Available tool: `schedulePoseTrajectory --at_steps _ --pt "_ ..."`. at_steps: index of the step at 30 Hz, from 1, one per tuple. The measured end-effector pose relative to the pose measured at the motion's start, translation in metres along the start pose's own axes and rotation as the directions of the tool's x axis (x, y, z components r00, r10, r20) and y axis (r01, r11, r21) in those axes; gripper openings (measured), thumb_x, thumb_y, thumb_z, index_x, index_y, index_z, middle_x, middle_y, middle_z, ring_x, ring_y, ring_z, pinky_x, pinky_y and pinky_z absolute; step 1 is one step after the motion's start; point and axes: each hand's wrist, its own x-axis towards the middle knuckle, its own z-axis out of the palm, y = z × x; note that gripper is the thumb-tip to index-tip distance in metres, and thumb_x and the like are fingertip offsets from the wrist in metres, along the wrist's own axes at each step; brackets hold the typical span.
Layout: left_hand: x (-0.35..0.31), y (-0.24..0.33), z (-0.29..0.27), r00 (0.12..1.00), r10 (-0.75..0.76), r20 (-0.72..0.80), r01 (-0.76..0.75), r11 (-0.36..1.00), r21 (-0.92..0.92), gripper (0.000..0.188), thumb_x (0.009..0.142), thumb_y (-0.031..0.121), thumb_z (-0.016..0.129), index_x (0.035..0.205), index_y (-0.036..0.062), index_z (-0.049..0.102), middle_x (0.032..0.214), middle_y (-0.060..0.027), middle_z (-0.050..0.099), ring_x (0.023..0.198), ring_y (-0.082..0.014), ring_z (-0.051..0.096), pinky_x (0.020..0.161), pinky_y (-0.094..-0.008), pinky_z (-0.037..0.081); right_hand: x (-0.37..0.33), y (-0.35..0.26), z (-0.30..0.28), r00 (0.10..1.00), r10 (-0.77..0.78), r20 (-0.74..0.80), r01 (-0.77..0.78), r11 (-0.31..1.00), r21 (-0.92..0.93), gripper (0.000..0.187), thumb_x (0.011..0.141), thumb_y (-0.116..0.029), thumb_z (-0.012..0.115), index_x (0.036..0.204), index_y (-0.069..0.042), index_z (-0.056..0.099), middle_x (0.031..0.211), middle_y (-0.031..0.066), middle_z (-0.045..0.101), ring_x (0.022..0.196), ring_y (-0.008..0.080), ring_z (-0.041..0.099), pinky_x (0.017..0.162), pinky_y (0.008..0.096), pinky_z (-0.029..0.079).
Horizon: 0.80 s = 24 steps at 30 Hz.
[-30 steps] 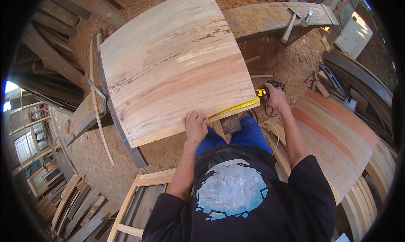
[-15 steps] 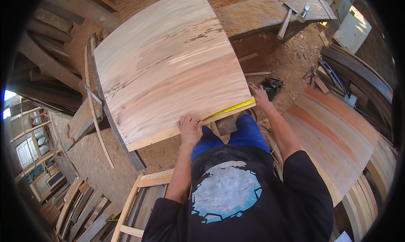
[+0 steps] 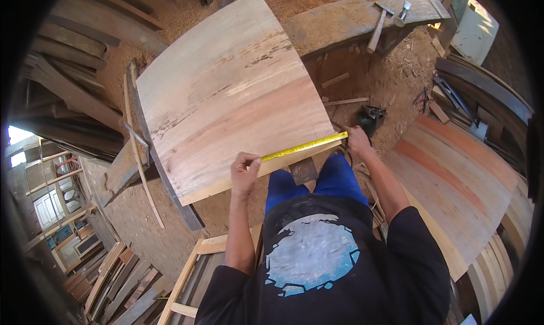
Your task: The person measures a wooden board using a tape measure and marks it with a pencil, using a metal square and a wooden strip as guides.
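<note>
A large pale wooden panel [image 3: 238, 92] with dark streaks and a reddish band lies in front of me. Across its near right part stretches a yellow tape measure [image 3: 303, 146], drawn out straight. My left hand [image 3: 245, 171] is closed on the tape's left end, over the panel's near edge; a tape case, if any, is hidden in the fingers. At the panel's near right corner, my right hand [image 3: 358, 141] pinches the other end of the tape. A lighter strip of wood [image 3: 207, 194] runs along the panel's near edge.
A hammer [image 3: 376, 33] and another metal-headed tool [image 3: 403, 14] rest on a sawdust-covered plank bench [image 3: 334, 24] at the far right. Another wooden panel [image 3: 447, 183] leans at my right. A wooden frame [image 3: 198, 257] stands at lower left, near stacked offcuts [image 3: 122, 282].
My left hand has shifted slightly left and come up off the panel's edge, fingers now curled. The tape shows a longer stretch and looks raised from the edge. The view has shifted a little.
</note>
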Motion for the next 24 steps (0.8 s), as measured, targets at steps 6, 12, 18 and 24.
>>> schedulePoseTrajectory --at_steps 6,12,18,24 --pt "0.026 0.112 -0.036 0.973 0.172 -0.153 -0.23 0.696 -0.68 0.014 0.094 -0.003 0.068 0.102 0.0076 0.063 0.094 -0.0015 0.065 0.089 -0.0101 0.061 0.084 -0.0259 0.05 -0.073 -0.051 -0.128 0.916 -0.015 -0.401 0.084 0.984 0.157 0.024 0.087 -0.007 0.059 0.108 -0.008 0.068 0.097 0.0189 0.071 0.098 0.0411 0.064 0.087 0.0486 0.051" --pt "0.035 0.139 -0.102 0.918 0.231 -0.323 -0.397 0.543 -0.74 0.017 0.093 -0.007 0.064 0.104 0.0061 0.059 0.1 -0.0024 0.061 0.088 -0.0106 0.06 0.08 -0.0259 0.05 -0.032 -0.168 -0.175 0.803 -0.249 -0.542 0.325 0.945 0.048 0.019 0.085 -0.011 0.062 0.103 -0.01 0.067 0.091 0.0128 0.072 0.093 0.0374 0.065 0.082 0.0468 0.052" --pt "0.043 0.108 -0.171 0.889 0.198 -0.412 -0.377 0.828 -0.416 0.012 0.093 0.001 0.071 0.1 0.0066 0.062 0.087 0.0021 0.061 0.077 -0.0048 0.055 0.07 -0.0196 0.043 0.055 -0.293 -0.14 0.716 -0.425 -0.554 0.466 0.882 -0.074 0.019 0.085 -0.008 0.061 0.102 -0.012 0.069 0.089 0.0108 0.073 0.094 0.0327 0.066 0.09 0.0473 0.047" --pt "0.059 0.005 -0.22 0.932 -0.014 -0.362 -0.07 0.974 -0.217 0.013 0.092 0.008 0.075 0.1 0.0049 0.065 0.082 0.0074 0.056 0.071 -0.0002 0.047 0.063 -0.0185 0.039 0.109 -0.394 -0.082 0.747 -0.516 -0.419 0.505 0.85 -0.148 0.029 0.086 -0.011 0.065 0.114 -0.012 0.068 0.12 0.0118 0.071 0.122 0.0334 0.056 0.112 0.0657 0.033"
